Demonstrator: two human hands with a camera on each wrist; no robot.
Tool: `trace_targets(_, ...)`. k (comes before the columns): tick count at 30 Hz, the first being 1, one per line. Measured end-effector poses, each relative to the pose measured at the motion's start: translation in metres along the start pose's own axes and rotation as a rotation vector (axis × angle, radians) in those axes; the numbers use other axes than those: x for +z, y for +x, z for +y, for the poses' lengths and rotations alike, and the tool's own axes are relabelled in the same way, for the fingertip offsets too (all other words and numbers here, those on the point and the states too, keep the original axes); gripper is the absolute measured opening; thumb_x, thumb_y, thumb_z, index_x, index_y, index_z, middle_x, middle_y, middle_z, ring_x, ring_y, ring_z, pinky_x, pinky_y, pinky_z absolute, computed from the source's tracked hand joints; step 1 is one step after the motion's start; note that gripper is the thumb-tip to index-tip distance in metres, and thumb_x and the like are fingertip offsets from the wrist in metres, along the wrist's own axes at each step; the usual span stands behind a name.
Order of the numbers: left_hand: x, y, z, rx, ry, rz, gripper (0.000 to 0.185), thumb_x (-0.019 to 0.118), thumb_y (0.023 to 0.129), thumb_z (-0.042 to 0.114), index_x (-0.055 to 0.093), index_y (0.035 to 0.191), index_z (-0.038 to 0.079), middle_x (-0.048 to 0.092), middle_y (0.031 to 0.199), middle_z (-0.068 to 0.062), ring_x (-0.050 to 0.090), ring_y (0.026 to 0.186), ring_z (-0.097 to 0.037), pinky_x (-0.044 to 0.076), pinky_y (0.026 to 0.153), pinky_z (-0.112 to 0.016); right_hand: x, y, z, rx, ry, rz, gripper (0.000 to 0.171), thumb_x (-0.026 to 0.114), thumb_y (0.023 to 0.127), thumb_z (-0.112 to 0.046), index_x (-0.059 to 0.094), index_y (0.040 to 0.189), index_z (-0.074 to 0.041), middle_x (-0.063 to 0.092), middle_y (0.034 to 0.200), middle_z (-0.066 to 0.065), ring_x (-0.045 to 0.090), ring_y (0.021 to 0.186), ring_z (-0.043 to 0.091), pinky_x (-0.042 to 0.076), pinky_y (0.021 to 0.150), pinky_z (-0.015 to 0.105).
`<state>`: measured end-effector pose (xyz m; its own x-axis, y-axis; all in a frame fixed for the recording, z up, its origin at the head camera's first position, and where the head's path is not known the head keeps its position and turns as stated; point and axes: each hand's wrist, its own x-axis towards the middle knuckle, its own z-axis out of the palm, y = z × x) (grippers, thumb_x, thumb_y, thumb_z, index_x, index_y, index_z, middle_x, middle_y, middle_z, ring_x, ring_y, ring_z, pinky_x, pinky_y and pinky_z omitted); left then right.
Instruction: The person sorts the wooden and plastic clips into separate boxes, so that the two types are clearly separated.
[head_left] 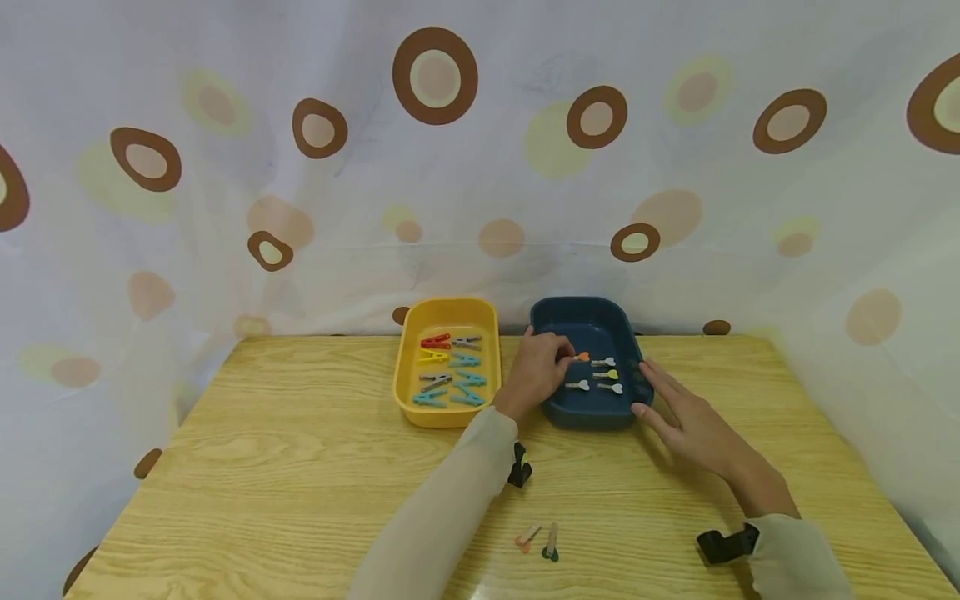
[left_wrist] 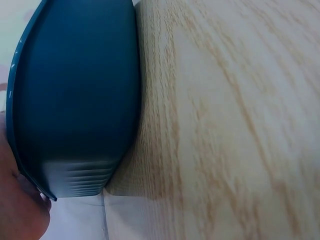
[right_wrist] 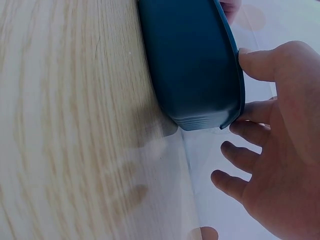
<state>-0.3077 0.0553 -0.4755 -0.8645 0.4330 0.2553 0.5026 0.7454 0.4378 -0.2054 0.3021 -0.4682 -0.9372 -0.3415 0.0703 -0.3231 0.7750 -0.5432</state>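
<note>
Our left wrist view shows little beyond the blue tray's wall, so we lean on the head view. Left to right: the left hand (head_left: 538, 367) reaches over the blue tray (head_left: 592, 414), fingers pinching an orange clip (head_left: 582, 357) just above its floor. The right hand (head_left: 686, 412) lies flat, fingers straight, touching the tray's right rim on the table (head_left: 300, 467).

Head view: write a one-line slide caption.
Left hand pinches an orange clip over the blue tray while the right hand rests open against its rim, yellow tray alongside.
</note>
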Motion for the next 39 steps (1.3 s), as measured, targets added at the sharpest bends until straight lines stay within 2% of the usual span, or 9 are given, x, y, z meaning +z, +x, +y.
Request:
trace_targets(8, 0.0, 0.001, 0.002, -0.017, 0.087, -0.004, 0.015, 0.068, 0.102, 0.022, 0.077, 0.113, 0.018, 0.074, 0.107, 0.005, 0.067, 0.105, -0.012, 0.024, 0.122, -0.05, 0.001, 0.0, 0.0, 0.001, 0.0, 0.002, 0.077, 0.053, 0.108, -0.041, 0.018, 0.164, -0.003, 0.015, 0.169, 0.021, 0.024, 0.148, 0.053, 0.026, 0.11, 0.073)
trace_targets(14, -0.001, 0.001, 0.002, -0.01, 0.115, -0.013, 0.016, 0.068, 0.102, 0.024, 0.076, 0.114, 0.018, 0.073, 0.108, 0.005, 0.067, 0.107, -0.013, 0.024, 0.122, -0.049, 0.001, 0.0, 0.0, -0.001, 0.003, 0.007, 0.077, 0.053, 0.108, -0.041, 0.018, 0.164, -0.002, 0.015, 0.169, 0.022, 0.023, 0.148, 0.053, 0.025, 0.111, 0.073)
trace_targets(21, -0.005, -0.003, -0.001, 0.025, -0.006, 0.003, 0.017, 0.065, 0.104, 0.02, 0.076, 0.114, 0.013, 0.074, 0.107, 0.002, 0.068, 0.103, -0.014, 0.021, 0.123, -0.05, 0.002, 0.0, 0.0, -0.006, 0.005, 0.005, 0.076, 0.053, 0.108, -0.041, 0.019, 0.164, -0.002, 0.015, 0.169, 0.022, 0.024, 0.147, 0.054, 0.026, 0.11, 0.073)
trace_targets(26, -0.017, -0.003, 0.004, 0.017, -0.097, -0.043, 0.021, 0.063, 0.104, 0.02, 0.075, 0.119, 0.011, 0.074, 0.111, 0.002, 0.068, 0.104, -0.012, 0.018, 0.124, -0.05, 0.0, 0.0, 0.0, -0.009, 0.002, 0.008, 0.076, 0.053, 0.108, -0.041, 0.019, 0.164, -0.002, 0.017, 0.168, 0.023, 0.024, 0.148, 0.053, 0.026, 0.111, 0.072)
trace_targets(29, -0.024, -0.005, 0.009, 0.016, -0.116, -0.072, 0.023, 0.063, 0.105, 0.022, 0.073, 0.122, 0.012, 0.073, 0.113, 0.003, 0.067, 0.103, -0.011, 0.031, 0.12, -0.043, 0.0, 0.0, 0.001, -0.018, 0.004, 0.014, 0.075, 0.054, 0.108, -0.039, 0.019, 0.164, -0.002, 0.017, 0.168, 0.024, 0.024, 0.148, 0.053, 0.026, 0.111, 0.072)
trace_targets(33, -0.034, -0.012, 0.014, 0.009, -0.149, -0.099, 0.024, 0.062, 0.105, 0.022, 0.072, 0.125, 0.013, 0.071, 0.118, 0.003, 0.065, 0.106, -0.011, 0.049, 0.099, -0.028, 0.001, -0.001, 0.002, -0.029, 0.005, 0.018, 0.075, 0.055, 0.107, -0.038, 0.02, 0.163, -0.002, 0.017, 0.168, 0.023, 0.025, 0.148, 0.053, 0.026, 0.11, 0.072)
trace_targets(35, -0.038, -0.017, 0.015, 0.01, -0.175, -0.104, 0.024, 0.062, 0.105, 0.021, 0.071, 0.125, 0.012, 0.07, 0.121, 0.001, 0.065, 0.109, -0.012, 0.052, 0.093, -0.025, 0.002, -0.001, 0.002, -0.03, 0.003, 0.016, 0.075, 0.055, 0.107, -0.039, 0.02, 0.163, -0.002, 0.017, 0.168, 0.022, 0.025, 0.148, 0.053, 0.026, 0.11, 0.072)
trace_targets(39, -0.047, -0.027, 0.017, 0.03, -0.213, -0.101, 0.025, 0.063, 0.104, 0.018, 0.07, 0.126, 0.009, 0.069, 0.123, -0.001, 0.064, 0.112, -0.014, 0.051, 0.095, -0.024, 0.001, 0.0, 0.002, -0.027, -0.009, 0.012, 0.076, 0.054, 0.107, -0.04, 0.02, 0.163, -0.001, 0.017, 0.168, 0.023, 0.025, 0.147, 0.054, 0.027, 0.11, 0.073)
